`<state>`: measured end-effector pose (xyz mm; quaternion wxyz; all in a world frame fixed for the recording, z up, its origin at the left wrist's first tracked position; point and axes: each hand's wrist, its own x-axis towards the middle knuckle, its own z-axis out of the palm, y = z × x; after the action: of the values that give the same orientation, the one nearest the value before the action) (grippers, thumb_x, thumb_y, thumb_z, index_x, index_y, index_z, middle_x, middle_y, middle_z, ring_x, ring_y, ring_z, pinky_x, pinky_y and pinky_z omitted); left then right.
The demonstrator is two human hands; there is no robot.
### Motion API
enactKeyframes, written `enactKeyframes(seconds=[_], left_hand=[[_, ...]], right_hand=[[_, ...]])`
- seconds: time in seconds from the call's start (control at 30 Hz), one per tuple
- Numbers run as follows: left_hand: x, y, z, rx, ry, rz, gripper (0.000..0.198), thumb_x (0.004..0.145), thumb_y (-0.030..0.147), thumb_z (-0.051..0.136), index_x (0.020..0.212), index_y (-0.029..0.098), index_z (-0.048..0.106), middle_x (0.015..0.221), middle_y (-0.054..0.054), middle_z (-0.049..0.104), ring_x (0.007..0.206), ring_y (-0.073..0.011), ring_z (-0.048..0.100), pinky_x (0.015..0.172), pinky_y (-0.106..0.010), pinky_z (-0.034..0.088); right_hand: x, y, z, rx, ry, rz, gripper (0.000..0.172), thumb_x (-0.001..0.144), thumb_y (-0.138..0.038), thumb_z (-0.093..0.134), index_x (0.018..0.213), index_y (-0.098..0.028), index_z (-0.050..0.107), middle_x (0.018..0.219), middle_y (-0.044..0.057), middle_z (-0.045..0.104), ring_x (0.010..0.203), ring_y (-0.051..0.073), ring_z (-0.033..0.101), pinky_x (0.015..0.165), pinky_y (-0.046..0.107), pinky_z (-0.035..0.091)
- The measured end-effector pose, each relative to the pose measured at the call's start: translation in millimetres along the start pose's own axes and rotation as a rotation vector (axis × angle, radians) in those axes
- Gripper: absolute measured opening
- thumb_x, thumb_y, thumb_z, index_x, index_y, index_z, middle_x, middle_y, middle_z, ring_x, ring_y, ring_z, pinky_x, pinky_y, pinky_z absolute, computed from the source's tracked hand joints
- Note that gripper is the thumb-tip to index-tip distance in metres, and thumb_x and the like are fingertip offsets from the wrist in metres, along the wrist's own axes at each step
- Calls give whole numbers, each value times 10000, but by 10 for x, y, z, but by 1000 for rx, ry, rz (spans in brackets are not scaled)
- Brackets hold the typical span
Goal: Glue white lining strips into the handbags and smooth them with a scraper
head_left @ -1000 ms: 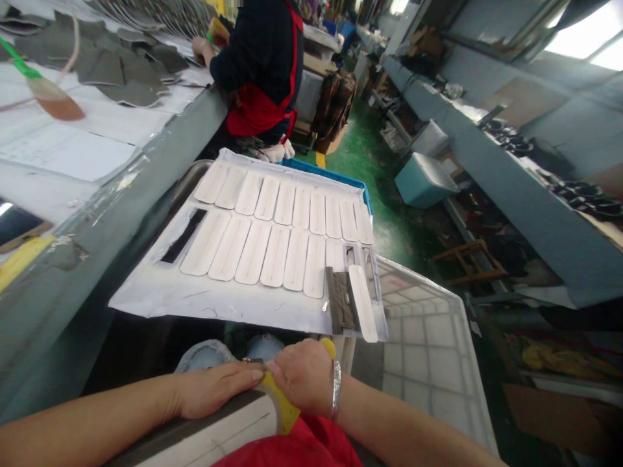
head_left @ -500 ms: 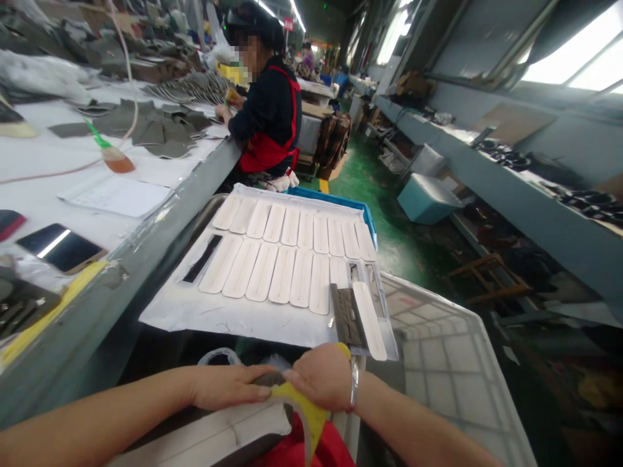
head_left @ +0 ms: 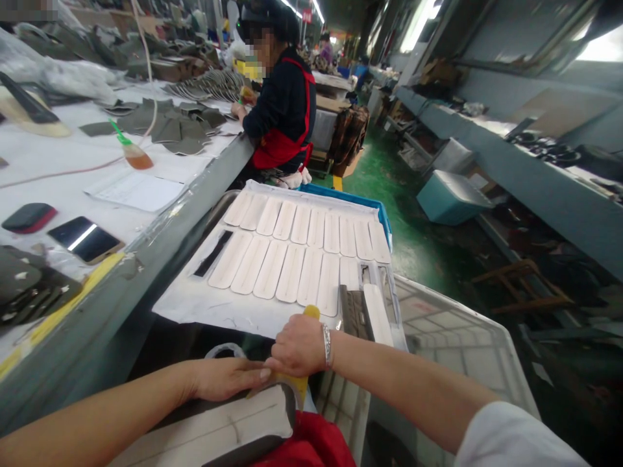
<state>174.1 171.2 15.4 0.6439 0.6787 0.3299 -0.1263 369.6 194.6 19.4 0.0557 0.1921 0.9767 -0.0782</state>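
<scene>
Fingers of the right hand point(head_left: 299, 344) curled round a yellow piece point(head_left: 300, 385); left hand point(head_left: 219, 379) flat, fingers straight, tips by the right fist. White block point(head_left: 209, 429) at left hand's 6 o'clock, long axis roughly 8-to-2, left nearer.

right hand point(head_left: 298, 346) — gripping yellow piece point(head_left: 301, 384)

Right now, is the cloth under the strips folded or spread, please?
Spread: the cloth lies flat, two rows of strips across it.
</scene>
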Motion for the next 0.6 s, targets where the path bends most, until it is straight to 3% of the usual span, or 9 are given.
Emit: enactKeyframes(seconds=[0.13, 0.27, 0.43, 0.6], left_hand=[[-4, 79, -13, 9, 15, -35, 641, 858, 622, 196, 1055, 155, 589, 989, -47, 609, 927, -190, 548, 849, -239, 379], [98, 30, 80, 22, 38, 45, 573, 879, 578, 221, 1110, 180, 563, 971, -44, 624, 889, -185, 561, 820, -246, 399], [188, 37, 198, 43, 86, 89, 527, 889, 540, 252, 1192, 203, 520, 1150, -70, 590, 1028, -222, 547, 910, -284, 378], [95, 68, 180, 66, 95, 86, 622, 778, 474, 531, 1333, 251, 359, 1199, -52, 560, 1042, -250, 535, 906, -312, 397]], right_hand=[[41, 79, 7, 18, -9, -64, 428, 889, -429, 319, 708, -182, 618, 689, 19, 659, 635, 159, 603, 543, 292, 340], [4, 94, 39, 57, -53, -72, 429, 892, -431, 318, 708, -185, 619, 691, 18, 662, 617, 150, 598, 529, 281, 332], [-249, 0, 71, 95, -73, 135, 472, 910, -415, 269, 708, -169, 618, 685, 40, 664, 616, 157, 605, 504, 271, 312], [-597, -80, -104, -5, -40, 287, 492, 919, -440, 249, 722, -165, 607, 688, 53, 649, 625, 174, 593, 538, 300, 321]])
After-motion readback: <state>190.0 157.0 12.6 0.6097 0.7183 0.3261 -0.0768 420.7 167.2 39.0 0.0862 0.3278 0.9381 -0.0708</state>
